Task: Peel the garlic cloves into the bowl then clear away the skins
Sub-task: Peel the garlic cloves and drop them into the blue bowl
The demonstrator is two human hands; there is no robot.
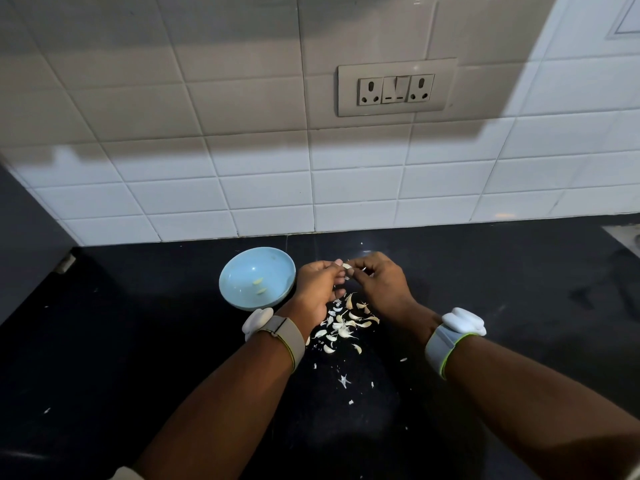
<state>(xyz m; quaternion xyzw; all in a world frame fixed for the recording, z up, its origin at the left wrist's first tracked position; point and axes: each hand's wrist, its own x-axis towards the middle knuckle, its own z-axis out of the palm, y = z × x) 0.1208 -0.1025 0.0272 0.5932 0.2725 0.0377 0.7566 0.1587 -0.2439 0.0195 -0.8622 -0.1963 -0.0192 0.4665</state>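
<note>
A light blue bowl [242, 271] stands on the black counter [138, 341] near the tiled wall, with two peeled cloves [259, 285] in it. Just right of the bowl, my left hand [317, 287] and my right hand [377, 282] meet above the counter and pinch one garlic clove [347, 267] between their fingertips. Below the hands lies a pile of garlic cloves and white skins [343, 323], partly hidden by my left wrist. Smaller skin scraps [344, 380] are scattered closer to me.
A white tiled wall [346, 185] with a socket plate [396, 87] rises behind the counter. A dark cabinet side [27, 244] bounds the left. A metal edge [627, 237] shows at the far right. Both wrists carry bands with white devices.
</note>
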